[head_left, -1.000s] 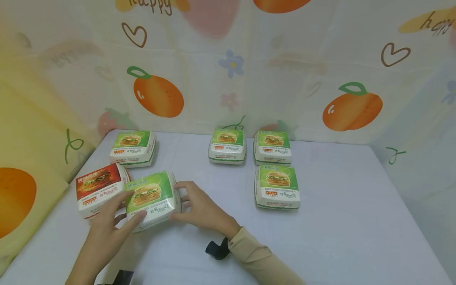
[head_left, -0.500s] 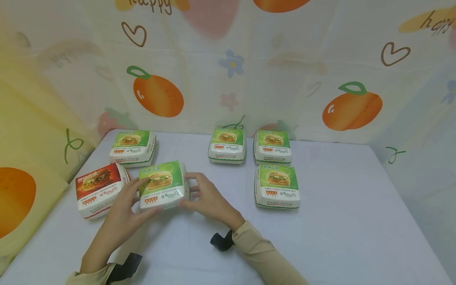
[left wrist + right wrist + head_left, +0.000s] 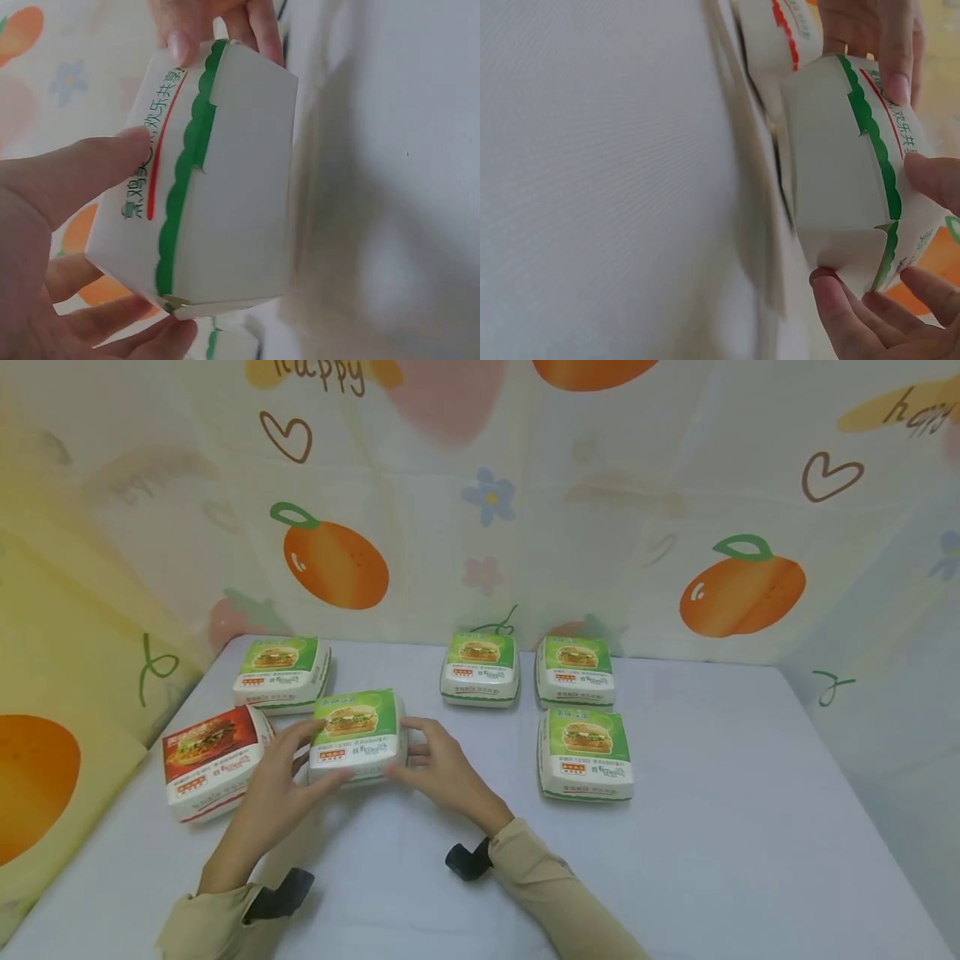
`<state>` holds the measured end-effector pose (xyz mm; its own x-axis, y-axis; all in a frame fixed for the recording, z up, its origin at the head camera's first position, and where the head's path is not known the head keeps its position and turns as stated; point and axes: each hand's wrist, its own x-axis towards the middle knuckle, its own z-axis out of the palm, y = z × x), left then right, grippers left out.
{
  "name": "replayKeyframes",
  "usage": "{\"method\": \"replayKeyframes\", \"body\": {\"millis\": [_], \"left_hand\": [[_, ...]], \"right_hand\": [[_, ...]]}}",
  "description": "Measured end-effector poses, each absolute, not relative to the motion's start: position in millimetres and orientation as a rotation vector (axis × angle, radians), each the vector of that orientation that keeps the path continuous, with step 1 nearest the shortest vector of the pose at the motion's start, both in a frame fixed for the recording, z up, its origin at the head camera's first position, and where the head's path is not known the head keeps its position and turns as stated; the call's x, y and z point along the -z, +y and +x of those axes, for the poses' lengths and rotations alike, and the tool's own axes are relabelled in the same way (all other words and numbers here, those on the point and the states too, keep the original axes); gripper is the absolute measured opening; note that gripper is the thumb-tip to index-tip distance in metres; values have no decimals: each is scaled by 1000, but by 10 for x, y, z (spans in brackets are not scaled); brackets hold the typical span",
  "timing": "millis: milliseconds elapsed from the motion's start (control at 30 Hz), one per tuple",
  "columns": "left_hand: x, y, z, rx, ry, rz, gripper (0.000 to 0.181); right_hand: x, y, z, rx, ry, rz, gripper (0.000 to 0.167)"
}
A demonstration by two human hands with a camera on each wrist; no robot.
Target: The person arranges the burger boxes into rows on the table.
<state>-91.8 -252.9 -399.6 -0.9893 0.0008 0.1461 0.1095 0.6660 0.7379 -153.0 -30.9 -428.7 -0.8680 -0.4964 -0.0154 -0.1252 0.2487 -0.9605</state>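
Observation:
A white burger box with a green printed lid (image 3: 358, 731) is held between both hands in the head view. My left hand (image 3: 279, 793) grips its left side, thumb on the front face and fingers round the side. From the right, my right hand (image 3: 448, 772) pinches the opposite side in the same manner. The wrist views show the box's front (image 3: 232, 187) with a green scalloped band and a red line. It is level and low over the table; whether its base touches cannot be told. Left of the left hand lies a red-topped burger box (image 3: 213, 760), slightly turned.
Other green-topped burger boxes stand around: one at the back left (image 3: 281, 675), one at the back middle (image 3: 480, 668), and two at the right, a rear box (image 3: 575, 671) and a front box (image 3: 586, 754). The white table (image 3: 712, 827) meets a printed cloth backdrop (image 3: 600, 552) behind.
Both hands have carried the green-topped burger box rightward and away from the red-topped one, and its tilt has straightened. The other boxes have stayed put.

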Motion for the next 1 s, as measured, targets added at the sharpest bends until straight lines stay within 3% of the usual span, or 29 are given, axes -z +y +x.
{"method": "replayKeyframes", "body": {"millis": [767,1000], "left_hand": [[4253,-2553,-1296,1478,-2672,-65,78],[4322,-2562,-1365,1468,-2662,-29,78]], "right_hand": [[4403,-381,-1702,1696,2254,-507,69],[4447,-439,-1724,1682,2414,-447,60]]}}
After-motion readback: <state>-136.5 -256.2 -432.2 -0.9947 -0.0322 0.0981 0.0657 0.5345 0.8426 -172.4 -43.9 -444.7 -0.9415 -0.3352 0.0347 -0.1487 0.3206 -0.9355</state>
